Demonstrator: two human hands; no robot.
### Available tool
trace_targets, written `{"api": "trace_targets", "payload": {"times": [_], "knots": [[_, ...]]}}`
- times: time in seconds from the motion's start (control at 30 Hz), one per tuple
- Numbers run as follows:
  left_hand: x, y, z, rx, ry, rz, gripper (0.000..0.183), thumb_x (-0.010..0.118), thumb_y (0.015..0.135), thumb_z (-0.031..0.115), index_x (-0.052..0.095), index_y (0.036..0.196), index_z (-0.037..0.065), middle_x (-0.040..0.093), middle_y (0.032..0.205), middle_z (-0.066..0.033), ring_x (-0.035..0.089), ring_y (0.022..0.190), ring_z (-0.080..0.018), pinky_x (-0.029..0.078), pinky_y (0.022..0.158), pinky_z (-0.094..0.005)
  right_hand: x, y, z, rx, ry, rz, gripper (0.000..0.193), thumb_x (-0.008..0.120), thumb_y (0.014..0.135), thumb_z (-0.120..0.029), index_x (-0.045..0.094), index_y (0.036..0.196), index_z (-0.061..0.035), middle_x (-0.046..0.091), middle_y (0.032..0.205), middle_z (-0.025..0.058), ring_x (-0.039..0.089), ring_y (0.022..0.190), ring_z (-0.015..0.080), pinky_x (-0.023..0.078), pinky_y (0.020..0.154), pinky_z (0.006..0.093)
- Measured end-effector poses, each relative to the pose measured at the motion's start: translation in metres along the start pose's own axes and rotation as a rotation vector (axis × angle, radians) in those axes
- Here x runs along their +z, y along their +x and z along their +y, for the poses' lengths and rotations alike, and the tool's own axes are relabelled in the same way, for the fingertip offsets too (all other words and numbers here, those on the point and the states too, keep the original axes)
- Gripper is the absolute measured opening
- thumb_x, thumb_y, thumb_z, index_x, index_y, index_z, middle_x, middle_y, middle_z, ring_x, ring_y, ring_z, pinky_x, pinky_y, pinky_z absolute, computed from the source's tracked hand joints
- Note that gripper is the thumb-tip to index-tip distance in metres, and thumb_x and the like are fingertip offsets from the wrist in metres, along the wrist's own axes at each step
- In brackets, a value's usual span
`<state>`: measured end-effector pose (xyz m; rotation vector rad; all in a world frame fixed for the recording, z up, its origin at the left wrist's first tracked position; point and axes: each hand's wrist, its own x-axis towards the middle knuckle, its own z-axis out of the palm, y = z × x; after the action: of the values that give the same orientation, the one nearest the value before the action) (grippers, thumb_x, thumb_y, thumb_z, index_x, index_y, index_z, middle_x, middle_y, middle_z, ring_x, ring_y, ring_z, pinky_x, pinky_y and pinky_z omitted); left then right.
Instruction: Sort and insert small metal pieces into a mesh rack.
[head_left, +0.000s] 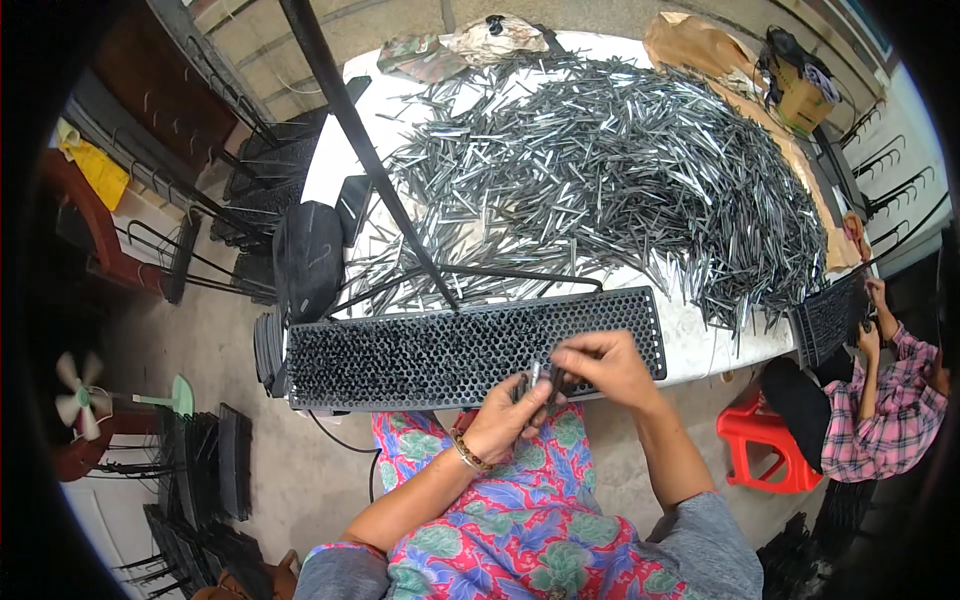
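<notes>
My left hand is closed around a few short, thin metal strips, one of them shining at the top. Close beside it, the fingertips of my right hand pinch together on a small dark strip, partly hidden by the fingers. Both hands are over the near edge of a long black tray full of round holes. Many holes in its left and middle part look filled with dark pieces, while paler holes show toward the right. Behind the tray spreads a big heap of thin dark metal strips.
A black pole rises above the tray on the white table. A black bag lies left. Hooked black racks and a fan stand left. At right, another person works near a red stool.
</notes>
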<state>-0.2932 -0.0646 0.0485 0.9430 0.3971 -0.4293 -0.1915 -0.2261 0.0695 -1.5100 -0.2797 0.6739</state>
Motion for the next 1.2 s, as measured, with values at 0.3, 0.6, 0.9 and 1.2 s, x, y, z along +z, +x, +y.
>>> {"api": "trace_targets", "payload": {"times": [0.3,0.6,0.9,1.2], "knots": [[0.005,0.007,-0.013,0.002,0.042,0.040,0.024,0.054,0.096,0.025,0.057,0.105,0.003,0.066,0.086,-0.0049,0.048,0.055,-0.0037,0.034,0.042,-0.0177,-0.003,-0.016,0.030,0.144,0.154,0.103,0.024,0.069,0.084,-0.013,0.067,0.100,0.0049,0.066,0.077,0.0048,0.059,0.065,0.0063,0.049,0.058,0.0192],[0.007,0.010,-0.018,0.178,0.247,0.126,0.019,0.055,0.095,0.020,0.059,0.095,0.002,0.065,0.078,-0.0008,0.048,0.054,-0.0032,0.039,0.048,-0.0195,-0.005,-0.011,0.024,0.026,0.016,0.009,0.021,0.067,0.086,-0.012,0.068,0.097,0.0055,0.066,0.077,0.0046,0.058,0.062,0.0061,0.048,0.055,0.0200],[0.004,0.008,-0.017,0.308,0.614,0.270,0.020,0.054,0.095,0.019,0.061,0.093,0.000,0.065,0.072,-0.0016,0.049,0.053,-0.0042,0.040,0.048,-0.0218,-0.008,-0.006,0.015,0.021,-0.107,-0.036,0.019,0.067,0.085,-0.012,0.069,0.097,0.0036,0.066,0.076,0.0049,0.057,0.062,0.0060,0.047,0.054,0.0205],[0.006,0.008,-0.021,0.114,0.196,0.172,0.023,0.052,0.096,0.026,0.057,0.092,0.004,0.059,0.075,0.0000,0.046,0.055,-0.0033,0.035,0.044,-0.0171,-0.016,0.015,-0.001,-0.381,-0.342,0.411,0.017,0.065,0.083,-0.004,0.066,0.097,0.0046,0.066,0.087,0.0114,0.064,0.073,0.0148,0.049,0.062,0.0257]]}}
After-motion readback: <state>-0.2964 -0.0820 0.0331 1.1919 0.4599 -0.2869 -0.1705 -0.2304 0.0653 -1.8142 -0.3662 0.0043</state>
